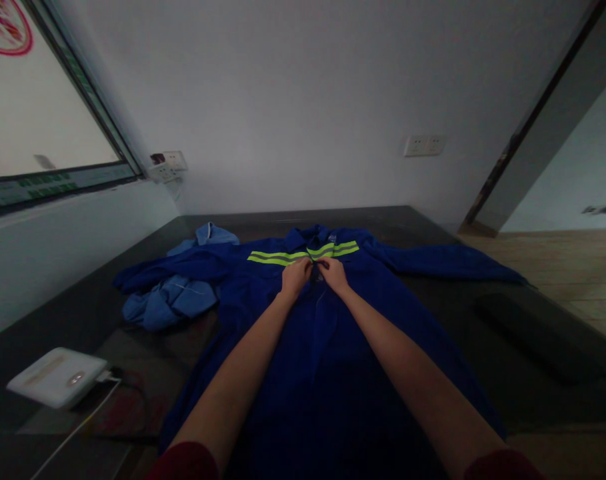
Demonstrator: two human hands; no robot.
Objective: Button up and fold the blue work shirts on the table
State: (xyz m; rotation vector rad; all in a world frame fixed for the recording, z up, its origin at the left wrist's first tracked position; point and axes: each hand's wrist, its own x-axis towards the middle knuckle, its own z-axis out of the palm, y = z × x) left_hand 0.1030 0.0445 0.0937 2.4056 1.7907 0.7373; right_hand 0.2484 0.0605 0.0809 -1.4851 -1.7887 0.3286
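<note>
A dark blue work garment (303, 347) with yellow-green reflective stripes lies spread face up, collar toward the wall and sleeves out to both sides. My left hand (297, 276) pinches the edge of its front opening just below the chest stripe. Close beside it, my right hand (333, 273) pinches the opposite front edge, fingertips nearly meeting the left ones. Any button or zip pull between the fingers is too small to make out. Both forearms reach over the lower part of the garment.
The garment rests on a dark table (413, 230) against the wall. Crumpled lighter blue cloth (170, 303) lies under the left-hand sleeve. A white box-shaped device (57, 377) with a plugged-in cable stands at front left. A long black object (533, 337) lies at right.
</note>
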